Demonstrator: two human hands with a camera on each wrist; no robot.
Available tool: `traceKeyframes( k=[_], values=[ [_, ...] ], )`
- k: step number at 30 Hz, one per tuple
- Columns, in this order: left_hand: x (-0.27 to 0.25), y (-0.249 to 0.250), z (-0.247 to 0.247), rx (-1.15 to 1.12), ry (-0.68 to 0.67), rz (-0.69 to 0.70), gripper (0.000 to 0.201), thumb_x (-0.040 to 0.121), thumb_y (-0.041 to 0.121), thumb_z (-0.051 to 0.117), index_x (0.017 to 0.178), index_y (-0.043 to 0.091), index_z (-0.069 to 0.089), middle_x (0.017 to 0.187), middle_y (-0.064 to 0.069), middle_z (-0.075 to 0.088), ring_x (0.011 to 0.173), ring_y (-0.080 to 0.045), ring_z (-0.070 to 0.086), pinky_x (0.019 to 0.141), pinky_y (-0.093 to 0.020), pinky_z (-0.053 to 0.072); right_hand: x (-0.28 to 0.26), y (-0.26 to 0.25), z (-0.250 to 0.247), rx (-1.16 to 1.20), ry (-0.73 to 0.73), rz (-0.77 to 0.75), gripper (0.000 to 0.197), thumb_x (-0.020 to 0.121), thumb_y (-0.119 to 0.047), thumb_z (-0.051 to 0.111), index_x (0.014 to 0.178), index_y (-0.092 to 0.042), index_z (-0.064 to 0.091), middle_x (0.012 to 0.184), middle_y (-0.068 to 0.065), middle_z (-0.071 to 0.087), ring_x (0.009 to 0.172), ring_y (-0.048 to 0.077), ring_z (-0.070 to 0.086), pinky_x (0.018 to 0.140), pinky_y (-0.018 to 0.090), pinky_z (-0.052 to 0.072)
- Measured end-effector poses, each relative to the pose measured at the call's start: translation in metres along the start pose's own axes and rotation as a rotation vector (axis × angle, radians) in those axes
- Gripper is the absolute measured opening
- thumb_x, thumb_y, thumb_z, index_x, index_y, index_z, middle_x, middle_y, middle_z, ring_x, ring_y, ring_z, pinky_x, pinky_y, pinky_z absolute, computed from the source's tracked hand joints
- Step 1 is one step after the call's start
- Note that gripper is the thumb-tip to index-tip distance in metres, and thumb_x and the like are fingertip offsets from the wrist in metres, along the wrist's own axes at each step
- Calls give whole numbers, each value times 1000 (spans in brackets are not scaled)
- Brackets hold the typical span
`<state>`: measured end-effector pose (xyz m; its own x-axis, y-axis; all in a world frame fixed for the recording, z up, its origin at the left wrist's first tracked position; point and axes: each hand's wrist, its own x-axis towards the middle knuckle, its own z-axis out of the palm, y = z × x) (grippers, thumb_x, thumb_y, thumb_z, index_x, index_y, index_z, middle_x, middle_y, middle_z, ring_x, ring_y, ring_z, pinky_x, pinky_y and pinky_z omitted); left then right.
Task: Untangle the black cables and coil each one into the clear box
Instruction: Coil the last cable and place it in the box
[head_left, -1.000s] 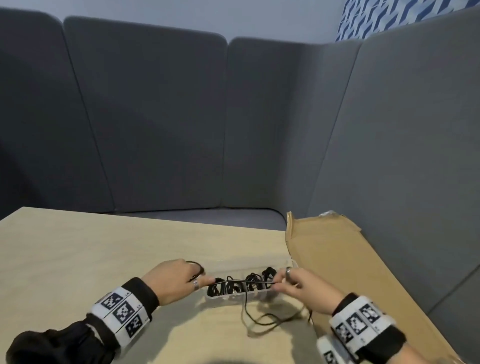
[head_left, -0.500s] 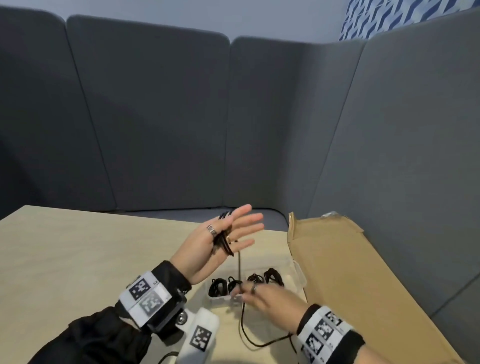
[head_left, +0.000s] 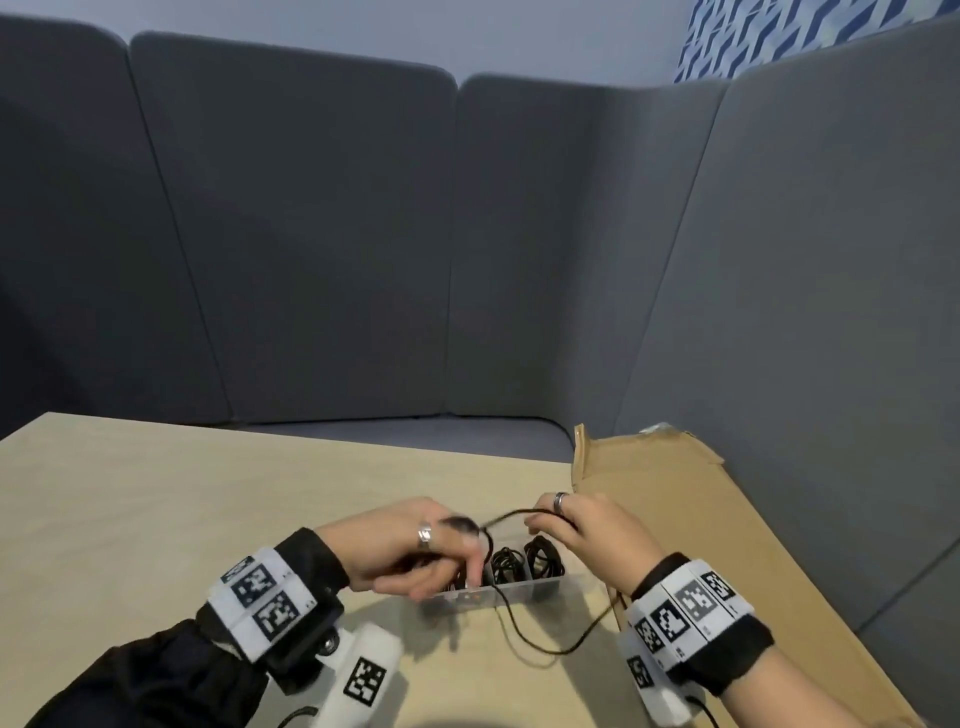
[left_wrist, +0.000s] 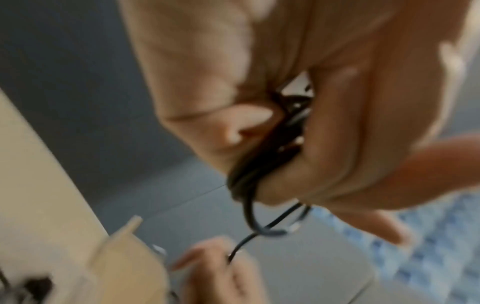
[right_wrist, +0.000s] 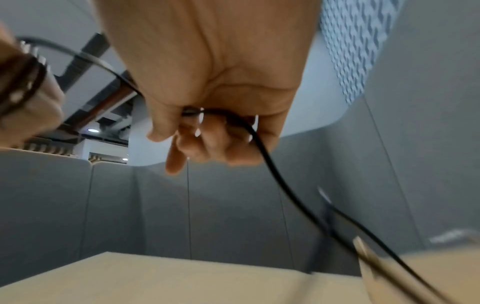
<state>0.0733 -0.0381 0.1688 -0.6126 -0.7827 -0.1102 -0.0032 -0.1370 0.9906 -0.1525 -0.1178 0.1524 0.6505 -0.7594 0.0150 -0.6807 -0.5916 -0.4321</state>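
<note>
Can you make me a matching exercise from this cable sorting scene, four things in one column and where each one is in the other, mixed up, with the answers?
Things:
1. left hand
2. right hand
3. clear box
4. cardboard sheet

Places or states:
A. lies at the table's right edge
B. has black cable turns wound round its fingers
C. holds coiled cables in compartments
D. pinches the cable strand above the box

Pairs: 1-B, 2-D, 3-C, 4-A
</note>
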Motion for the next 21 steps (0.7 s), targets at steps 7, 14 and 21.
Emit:
traceKeyframes(
  k=[7, 14, 21],
  values=[
    [19, 28, 2, -594, 583, 580, 44, 84, 16, 57, 128, 10, 55, 119, -11, 66, 108, -26, 64, 89, -35, 54, -19, -20, 55, 209, -321, -94, 7, 98, -30, 43, 93, -25, 44, 78, -17, 45, 68, -7, 43, 69, 13, 39],
    [17, -20, -11, 976, 548, 18, 56, 99, 20, 34, 149, 23, 7, 132, 7, 52, 113, -8, 54, 101, -24, 39, -34, -41, 42, 406, -303, -205, 18, 98, -23, 45, 102, -19, 62, 75, -26, 53, 75, -10, 51, 70, 8, 37],
    [-3, -20, -31, 1388, 381, -210, 94, 64, 85, 27, 135, 26, 44, 88, 10, 58, 87, -8, 56, 76, -24, 42, -24, 29, -3, 220, -116, 47, 9, 94, -29, 54, 85, -32, 56, 71, -10, 52, 62, 0, 46, 64, 18, 37]
  ],
)
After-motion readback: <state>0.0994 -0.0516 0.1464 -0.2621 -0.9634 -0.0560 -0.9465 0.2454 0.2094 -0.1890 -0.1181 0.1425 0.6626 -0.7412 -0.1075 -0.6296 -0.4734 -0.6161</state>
